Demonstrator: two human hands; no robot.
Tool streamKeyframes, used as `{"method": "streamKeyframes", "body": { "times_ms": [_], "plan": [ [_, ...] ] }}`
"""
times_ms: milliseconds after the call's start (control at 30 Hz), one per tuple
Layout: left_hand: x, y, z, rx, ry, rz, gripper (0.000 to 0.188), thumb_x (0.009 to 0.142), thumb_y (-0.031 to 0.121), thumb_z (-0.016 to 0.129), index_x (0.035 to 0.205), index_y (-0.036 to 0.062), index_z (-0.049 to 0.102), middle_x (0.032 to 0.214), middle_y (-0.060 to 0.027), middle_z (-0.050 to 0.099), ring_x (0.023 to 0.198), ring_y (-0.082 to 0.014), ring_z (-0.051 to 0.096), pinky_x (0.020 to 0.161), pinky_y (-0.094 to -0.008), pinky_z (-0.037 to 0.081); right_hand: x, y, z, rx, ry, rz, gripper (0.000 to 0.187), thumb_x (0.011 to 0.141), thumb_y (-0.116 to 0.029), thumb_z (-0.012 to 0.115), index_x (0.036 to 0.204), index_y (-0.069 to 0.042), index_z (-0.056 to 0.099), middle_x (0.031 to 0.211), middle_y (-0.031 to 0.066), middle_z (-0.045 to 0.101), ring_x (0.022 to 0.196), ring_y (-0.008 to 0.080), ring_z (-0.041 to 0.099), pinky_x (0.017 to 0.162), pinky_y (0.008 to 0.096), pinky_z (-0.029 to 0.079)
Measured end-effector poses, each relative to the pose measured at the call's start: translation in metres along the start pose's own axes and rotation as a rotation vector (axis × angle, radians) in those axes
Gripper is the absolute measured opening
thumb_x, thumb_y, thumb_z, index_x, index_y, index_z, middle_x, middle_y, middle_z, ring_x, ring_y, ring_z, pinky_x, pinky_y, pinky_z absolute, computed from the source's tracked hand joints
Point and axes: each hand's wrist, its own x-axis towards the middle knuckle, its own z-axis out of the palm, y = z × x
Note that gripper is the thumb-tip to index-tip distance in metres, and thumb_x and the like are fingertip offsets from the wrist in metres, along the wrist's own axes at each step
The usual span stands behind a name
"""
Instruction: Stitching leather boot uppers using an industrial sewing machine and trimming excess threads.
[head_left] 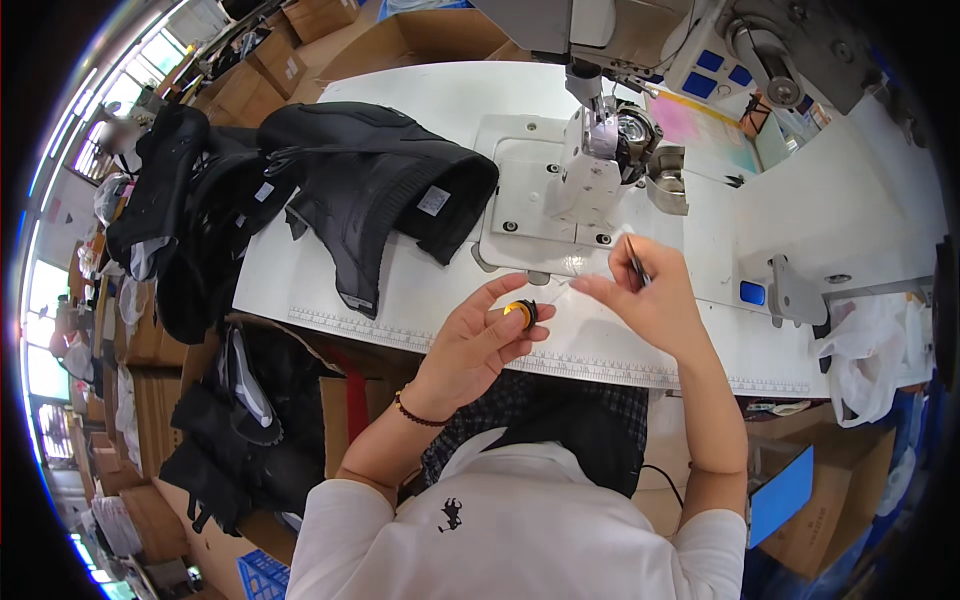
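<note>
My left hand (470,340) pinches a small round bobbin (520,314), yellow on its face with black around the edge, above the front of the white sewing table (400,300). Just to its right, my right hand (650,300) is closed around a slim dark tool (637,264) whose kind I cannot make out. Its thumb and forefinger point toward the bobbin; whether they pinch a thread is too fine to tell. Beyond both hands stands the sewing machine's post (590,170), its metal hook parts exposed. A black boot upper (390,180) lies on the table at the left.
More black uppers (215,190) hang over the table's left edge. Below them, a cardboard box (335,420) holds black pieces. A ruler strip (640,374) runs along the front edge. White plastic bags (865,350) hang at the right, above an open carton (840,500).
</note>
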Motion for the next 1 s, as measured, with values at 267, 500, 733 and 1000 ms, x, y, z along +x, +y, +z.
{"method": "streamKeyframes", "body": {
  "times_ms": [267, 500, 733, 1000],
  "plan": [
    [0.002, -0.003, 0.0, -0.103, -0.07, 0.001, 0.022, 0.084, 0.008, 0.051, 0.105, 0.0014, 0.051, 0.099, -0.0152, 0.056, 0.082, -0.0106, 0.055, 0.072, -0.0192, 0.045, 0.012, -0.022, 0.011, 0.191, 0.064, -0.054, 0.037, 0.063, -0.014, 0.075, 0.056, -0.008, 0.039, 0.051, -0.0065, 0.034, 0.049, 0.0018, 0.028, 0.043, 0.0182, 0.023],
    [-0.003, 0.002, 0.002, 0.022, -0.127, 0.091, 0.022, 0.081, 0.006, 0.054, 0.102, -0.0008, 0.053, 0.096, -0.013, 0.057, 0.082, -0.0149, 0.056, 0.073, -0.0217, 0.046, 0.021, -0.015, 0.007, 0.138, 0.113, -0.106, 0.034, 0.064, -0.015, 0.074, 0.054, -0.005, 0.043, 0.049, -0.0036, 0.04, 0.047, 0.0039, 0.034, 0.042, 0.0194, 0.028],
    [0.001, 0.005, 0.007, -0.099, -0.166, 0.203, 0.025, 0.081, 0.006, 0.055, 0.104, -0.0022, 0.052, 0.093, -0.0127, 0.057, 0.084, -0.018, 0.057, 0.073, -0.0252, 0.047, -0.015, 0.027, 0.038, 0.414, -0.141, 0.428, 0.028, 0.071, -0.019, 0.068, 0.057, -0.004, 0.049, 0.051, -0.0038, 0.046, 0.046, 0.0029, 0.038, 0.039, 0.0188, 0.029],
    [0.012, 0.025, 0.019, 0.9, -0.032, 0.714, 0.03, 0.059, -0.002, 0.071, 0.088, -0.0027, 0.062, 0.076, -0.0124, 0.06, 0.062, -0.0157, 0.058, 0.055, -0.0233, 0.046, -0.017, -0.009, 0.011, 0.531, 0.015, 0.033, 0.024, 0.074, -0.007, 0.063, 0.097, -0.002, 0.059, 0.099, 0.006, 0.055, 0.06, 0.005, 0.049, 0.056, 0.0176, 0.04]
  ]
}}
